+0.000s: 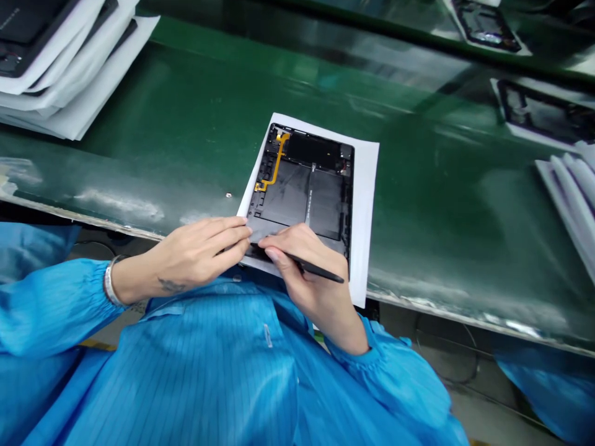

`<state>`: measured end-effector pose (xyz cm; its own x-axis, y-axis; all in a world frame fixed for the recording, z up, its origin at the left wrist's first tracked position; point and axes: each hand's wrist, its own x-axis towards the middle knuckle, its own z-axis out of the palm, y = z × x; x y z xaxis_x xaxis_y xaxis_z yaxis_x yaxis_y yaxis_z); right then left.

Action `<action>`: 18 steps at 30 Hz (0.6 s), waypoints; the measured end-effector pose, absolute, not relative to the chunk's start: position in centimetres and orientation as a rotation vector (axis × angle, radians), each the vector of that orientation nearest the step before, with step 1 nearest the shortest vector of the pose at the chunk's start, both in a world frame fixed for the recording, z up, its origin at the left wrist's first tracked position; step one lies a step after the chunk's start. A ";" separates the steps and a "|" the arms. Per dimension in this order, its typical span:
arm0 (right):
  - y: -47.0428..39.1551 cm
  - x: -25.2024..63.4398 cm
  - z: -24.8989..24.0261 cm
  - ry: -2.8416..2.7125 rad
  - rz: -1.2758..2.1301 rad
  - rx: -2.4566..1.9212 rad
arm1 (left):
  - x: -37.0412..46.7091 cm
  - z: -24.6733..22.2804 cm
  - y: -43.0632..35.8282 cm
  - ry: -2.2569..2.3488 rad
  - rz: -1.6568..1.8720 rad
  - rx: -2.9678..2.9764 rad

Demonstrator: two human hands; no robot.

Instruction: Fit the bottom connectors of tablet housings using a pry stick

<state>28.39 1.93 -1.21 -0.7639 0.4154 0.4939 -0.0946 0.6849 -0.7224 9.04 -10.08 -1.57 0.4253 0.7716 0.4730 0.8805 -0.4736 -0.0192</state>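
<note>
An opened tablet housing (288, 186) lies on a white sheet (367, 198), its inside facing up. An orange flex cable (279, 158) runs down its left side, and dark battery panels fill the middle. My right hand (311, 257) is closed in a pen-like grip on a slim black tool (325, 271) over the tablet's near part. The tool's tip is hidden by my fingers, so its exact kind does not show. My left hand (204, 251) lies with fingers stretched out, their tips at the tablet's near left edge, close to my right fingertips.
The green bench top (199, 118) ends at a worn near edge. At the far left is a stack of sheets (93, 74) with dark tablet parts between them. More housings (548, 111) on white sheets lie at right. A tiny part (228, 195) sits left of the tablet.
</note>
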 end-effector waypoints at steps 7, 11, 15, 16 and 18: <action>2.5 31.1 -0.6 -2.266 0.939 -0.361 | 9.3 -1.6 -10.0 -1.477 -0.578 -2.443; 2.7 32.1 -0.4 -2.272 0.914 -0.395 | 9.2 -1.7 -9.8 -1.468 -0.576 -2.443; 2.2 30.7 -0.6 -2.218 0.946 -0.327 | 8.8 -1.7 -9.7 -1.418 -0.622 -2.451; 2.0 30.2 -0.7 -2.210 0.953 -0.306 | 8.7 -1.7 -9.7 -1.408 -0.630 -2.453; 1.8 29.4 -1.0 -2.203 0.963 -0.274 | 8.6 -1.6 -9.6 -1.399 -0.641 -2.458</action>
<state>29.43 1.80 -1.02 -0.7284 0.4432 0.5225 -0.0827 0.7001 -0.7092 8.57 -9.64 -1.62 0.4449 0.7530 0.4847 0.8588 -0.5123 0.0075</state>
